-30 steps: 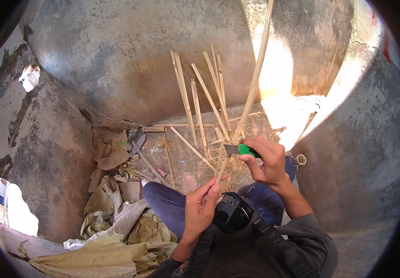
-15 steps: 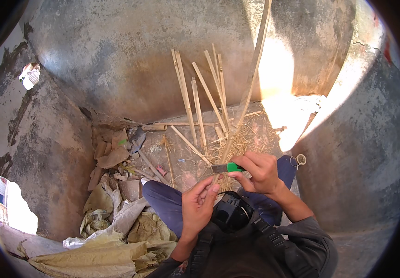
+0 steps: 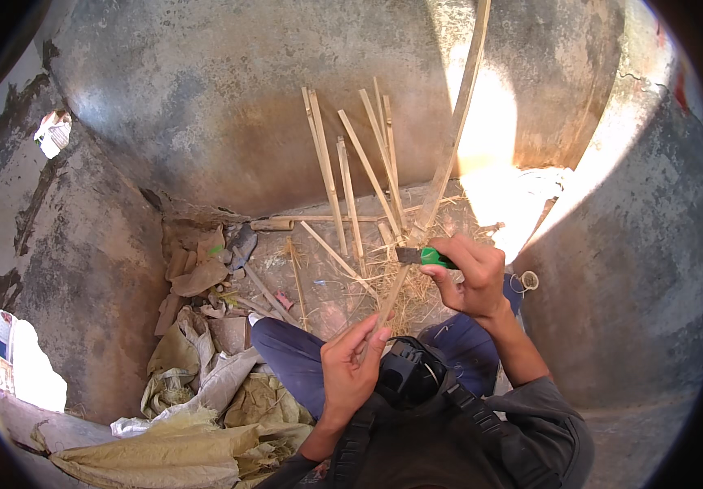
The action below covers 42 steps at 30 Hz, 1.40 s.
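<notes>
The left hand's point(image 3: 351, 363) fingers pinch the lower end of a long, narrow, pale wooden strip point(image 3: 454, 138) slanting up before the stained grey wall point(image 3: 229, 106). The right hand's point(image 3: 475, 277) fingers grip a green-handled knife point(image 3: 433, 258), its dark blade against the strip. Crumpled yellowish sacks point(image 3: 156, 458) lie leftward, contents unclear.
</notes>
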Each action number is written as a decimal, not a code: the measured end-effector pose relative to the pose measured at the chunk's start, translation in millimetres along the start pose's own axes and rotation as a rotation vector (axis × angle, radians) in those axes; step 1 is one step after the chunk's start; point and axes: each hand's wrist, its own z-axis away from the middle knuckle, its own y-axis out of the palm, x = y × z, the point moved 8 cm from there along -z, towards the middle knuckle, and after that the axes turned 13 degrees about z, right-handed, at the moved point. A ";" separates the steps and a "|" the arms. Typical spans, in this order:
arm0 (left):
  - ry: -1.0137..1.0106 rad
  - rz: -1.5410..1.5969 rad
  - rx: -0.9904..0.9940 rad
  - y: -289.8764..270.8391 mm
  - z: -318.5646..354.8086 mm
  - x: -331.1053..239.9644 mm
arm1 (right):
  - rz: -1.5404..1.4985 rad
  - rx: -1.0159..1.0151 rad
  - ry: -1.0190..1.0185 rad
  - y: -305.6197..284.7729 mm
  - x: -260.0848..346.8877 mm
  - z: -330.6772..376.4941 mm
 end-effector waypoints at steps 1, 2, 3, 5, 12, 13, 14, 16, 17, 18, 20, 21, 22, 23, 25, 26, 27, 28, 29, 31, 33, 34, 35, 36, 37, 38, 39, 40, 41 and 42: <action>-0.012 0.000 0.004 -0.7 1.0 1.9 | 0.061 0.037 -0.049 -3.8 2.3 -4.7; -0.024 0.000 0.007 -1.0 1.3 3.8 | 0.048 0.053 -0.042 -2.8 1.2 -3.9; -0.013 0.015 0.004 -1.2 1.0 4.5 | 0.035 0.070 -0.034 -1.1 0.9 -2.4; 0.009 0.045 -0.002 -1.1 0.5 5.7 | 0.000 0.070 -0.013 1.6 -0.4 -0.6; -0.174 -0.039 0.065 -0.2 11.5 15.0 | -0.046 0.023 0.045 -0.6 -10.8 0.3; -0.156 -0.030 0.052 -0.3 9.3 13.0 | -0.064 0.054 0.013 1.2 -4.5 4.6; -0.138 -0.021 0.040 -0.2 7.0 10.7 | -0.081 0.086 -0.019 2.9 2.7 9.3; -0.118 -0.028 -0.002 2.2 3.0 3.7 | -0.074 0.157 -0.097 5.4 24.5 17.7; -0.108 -0.032 -0.023 2.1 2.3 1.2 | -0.081 0.177 -0.123 7.7 32.0 23.9; -0.083 -0.052 -0.007 1.5 1.4 2.0 | -0.087 0.199 -0.147 11.0 37.6 28.3; -0.031 -0.092 0.025 -1.2 -0.7 6.6 | -0.103 0.205 -0.154 15.7 41.3 31.2; -0.020 -0.105 0.020 -1.8 -1.0 6.6 | -0.108 0.206 -0.155 17.0 42.3 32.4; -0.009 -0.118 0.016 -1.9 -1.4 6.4 | -0.113 0.207 -0.156 17.8 43.1 33.0; 0.002 -0.130 0.012 -2.0 -1.6 5.8 | -0.102 0.204 -0.157 17.1 43.8 32.3; 0.047 -0.188 0.005 -1.5 -1.4 1.3 | -0.079 0.198 -0.160 13.6 45.0 29.4; 0.070 -0.217 0.002 -0.8 -1.2 -1.5 | -0.067 0.194 -0.163 12.9 45.3 28.8; 0.061 -0.201 -0.004 -0.5 -1.5 -2.5 | -0.055 0.191 -0.166 12.3 45.7 27.9; 0.052 -0.185 -0.010 0.4 -1.9 -3.9 | -0.043 0.187 -0.170 12.1 45.7 27.1; 0.044 -0.169 -0.016 1.3 -2.2 -5.3 | -0.035 0.177 -0.167 11.7 45.1 26.3; 0.045 -0.133 -0.017 4.5 -2.3 -9.8 | -0.021 0.158 -0.163 11.7 43.6 23.8; 0.031 -0.127 -0.014 4.4 -1.5 -9.0 | 0.013 0.129 -0.117 9.2 34.8 18.1; 0.016 -0.139 -0.011 2.8 0.2 -6.4 | 0.030 0.114 -0.094 7.7 29.4 15.1; 0.001 -0.150 -0.008 1.7 1.4 -4.5 | 0.031 0.104 -0.088 6.9 25.6 12.6; -0.018 -0.159 -0.005 1.5 2.0 -3.8 | 0.035 0.096 -0.080 5.8 21.6 10.1; -0.037 -0.168 -0.002 1.7 2.7 -3.8 | 0.038 0.087 -0.072 4.7 17.1 7.1; -0.057 -0.176 0.002 1.9 3.3 -3.0 | 0.038 0.068 -0.040 3.4 10.0 3.5; -0.055 -0.178 0.008 2.8 5.1 -1.6 | 0.039 0.050 -0.011 2.5 1.6 -0.8; -0.052 -0.184 0.015 2.9 8.0 0.7 | 0.038 0.029 0.020 2.3 -8.7 -5.1; -0.049 -0.190 0.023 3.2 10.2 2.1 | 0.059 -0.048 0.008 -2.7 -22.1 -9.8; -0.078 -0.175 0.022 2.4 11.1 4.5 | 0.043 -0.023 0.017 -2.5 -21.2 -10.9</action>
